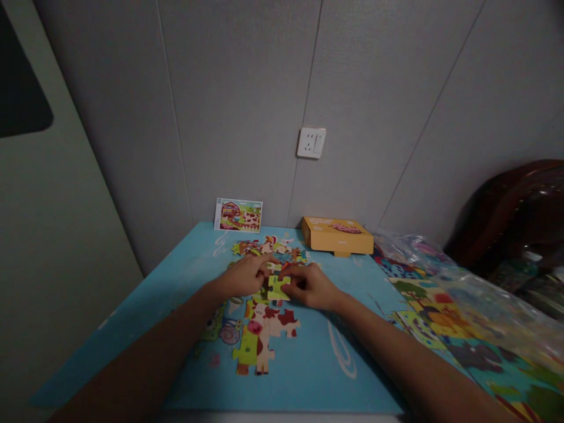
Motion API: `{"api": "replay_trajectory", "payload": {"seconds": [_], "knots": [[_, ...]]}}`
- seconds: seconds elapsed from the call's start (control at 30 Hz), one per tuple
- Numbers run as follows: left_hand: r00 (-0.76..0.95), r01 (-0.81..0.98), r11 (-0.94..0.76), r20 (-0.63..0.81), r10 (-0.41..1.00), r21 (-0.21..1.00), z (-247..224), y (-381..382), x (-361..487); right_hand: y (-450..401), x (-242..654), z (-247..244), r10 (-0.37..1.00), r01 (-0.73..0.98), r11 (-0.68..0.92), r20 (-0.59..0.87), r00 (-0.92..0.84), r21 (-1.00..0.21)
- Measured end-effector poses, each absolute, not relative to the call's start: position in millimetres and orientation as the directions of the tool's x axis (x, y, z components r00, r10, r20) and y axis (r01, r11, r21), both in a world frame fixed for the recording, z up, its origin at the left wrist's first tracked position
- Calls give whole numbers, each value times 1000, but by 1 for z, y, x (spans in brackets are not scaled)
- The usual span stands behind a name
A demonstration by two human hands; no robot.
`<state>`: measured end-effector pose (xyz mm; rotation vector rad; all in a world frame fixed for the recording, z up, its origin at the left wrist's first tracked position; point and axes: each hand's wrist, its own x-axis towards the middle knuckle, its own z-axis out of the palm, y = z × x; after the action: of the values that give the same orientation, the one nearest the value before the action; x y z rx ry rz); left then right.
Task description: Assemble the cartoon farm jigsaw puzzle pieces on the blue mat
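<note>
A green jigsaw piece [277,288] is pinched in my right hand [311,286], its fingers closed on the piece's right side. My left hand [249,274] is close by on the left, fingers bent toward a pale green piece [274,267]; whether it grips anything is hidden. Below the hands lies a joined group of jigsaw pieces showing a cow [267,329], with brown patches and a pink muzzle. More jigsaw pieces [269,244] lie beyond my hands, partly covered by them.
A farm picture card [238,215] leans on the wall at the back. To its right is an orange box [338,236]. Printed sheets [436,311] under clear plastic lie along the right side. The blue tabletop [145,317] carries cartoon prints.
</note>
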<state>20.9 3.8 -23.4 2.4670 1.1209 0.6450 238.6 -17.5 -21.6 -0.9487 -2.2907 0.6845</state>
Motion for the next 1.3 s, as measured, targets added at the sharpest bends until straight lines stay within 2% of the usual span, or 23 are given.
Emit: {"api": "replay_trajectory", "payload": {"seconds": [0.13,0.23,0.33,0.5,0.93,1.1,1.3], "knots": [[591,667,-623,218,776,408,-20,0,20,-19,238,-20,726,488,660,316,-611,-572],[681,615,-693,189,707,377,-18,-1,20,-18,238,-20,741,522,650,311,-594,-552],[733,567,-722,159,662,397,-17,-1,20,-16,239,-21,759,556,637,311,-572,-534],[736,573,-709,123,666,411,-17,0,19,-15,239,-23,768,566,630,316,-557,-532],[736,538,-730,187,650,421,-18,2,23,-15,238,-22,798,592,591,289,-529,-548],[758,488,-742,199,622,460,-17,3,20,-13,240,-24,801,590,583,277,-530,-558],[776,485,-734,154,612,476,-14,2,21,-13,241,-25,783,566,599,266,-562,-566]]}}
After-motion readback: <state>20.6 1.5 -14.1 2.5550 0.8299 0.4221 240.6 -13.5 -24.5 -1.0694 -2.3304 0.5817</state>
